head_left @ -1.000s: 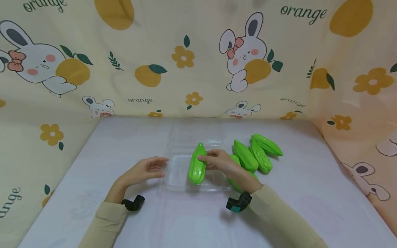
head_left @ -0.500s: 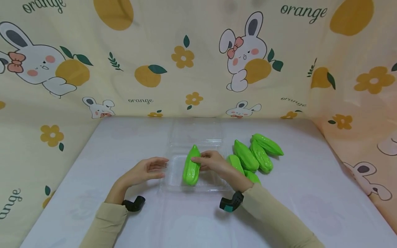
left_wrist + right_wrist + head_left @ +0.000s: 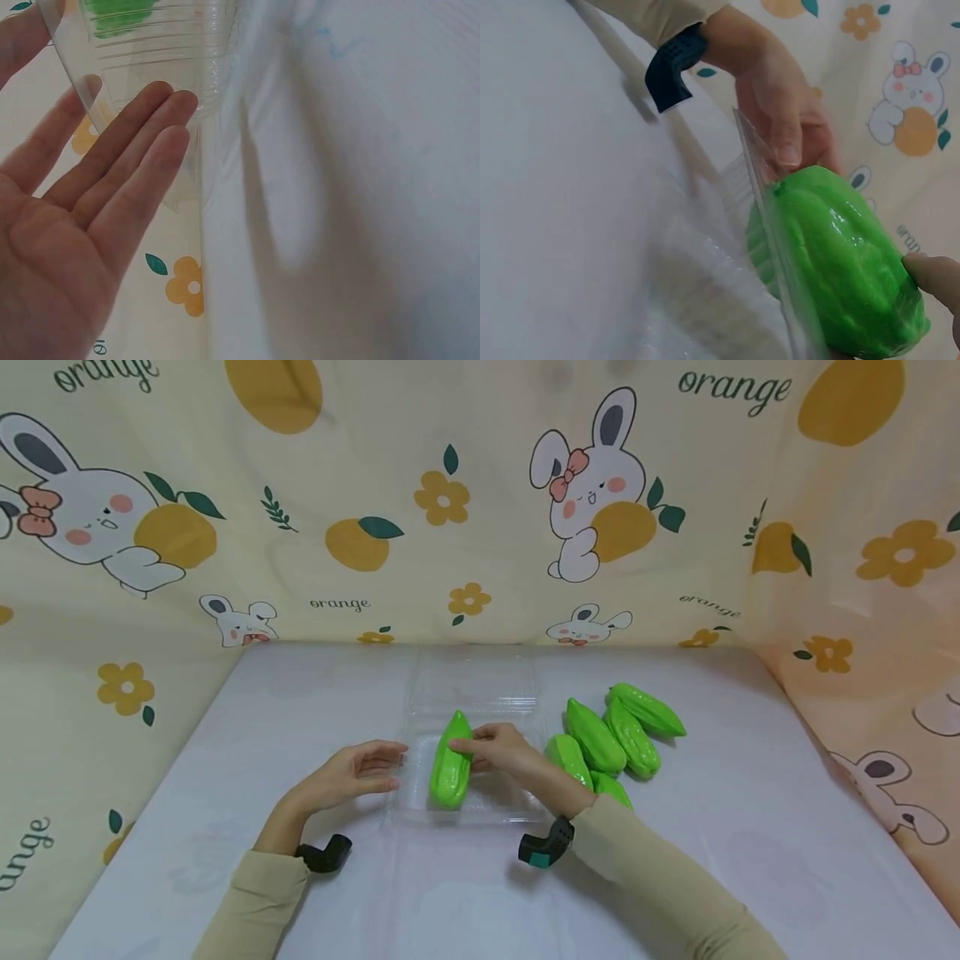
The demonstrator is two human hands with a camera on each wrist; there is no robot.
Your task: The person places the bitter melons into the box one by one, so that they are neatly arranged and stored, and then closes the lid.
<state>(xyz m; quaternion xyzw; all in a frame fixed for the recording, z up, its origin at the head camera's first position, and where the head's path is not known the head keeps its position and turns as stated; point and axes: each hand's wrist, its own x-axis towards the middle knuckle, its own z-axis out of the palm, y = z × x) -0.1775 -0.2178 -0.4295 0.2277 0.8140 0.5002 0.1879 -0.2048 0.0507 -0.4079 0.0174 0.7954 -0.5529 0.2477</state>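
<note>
My right hand (image 3: 504, 752) pinches a glossy green bitter melon (image 3: 452, 772) between thumb and fingers, pointed end away from me. It is over the left part of a clear plastic clamshell box (image 3: 510, 817), whose lid (image 3: 474, 681) lies folded back. In the right wrist view the bitter melon (image 3: 847, 262) shows long ridges beside the box's rim (image 3: 769, 217); whether it touches the bottom cannot be told. My left hand (image 3: 341, 777) stays at the box's left side, fingers extended and thumb apart. In the left wrist view its fingertips are by the clear wall (image 3: 150, 71).
Several more green bitter melons (image 3: 595, 739) lie in a loose pile right of the box, partly behind my right forearm. The white tabletop (image 3: 750, 827) meets a cream cloth (image 3: 495, 552) printed with rabbits and oranges at the back and sides.
My right hand has carried the bitter melon leftward over the box, from its middle to its left part. The left hand stays where it was.
</note>
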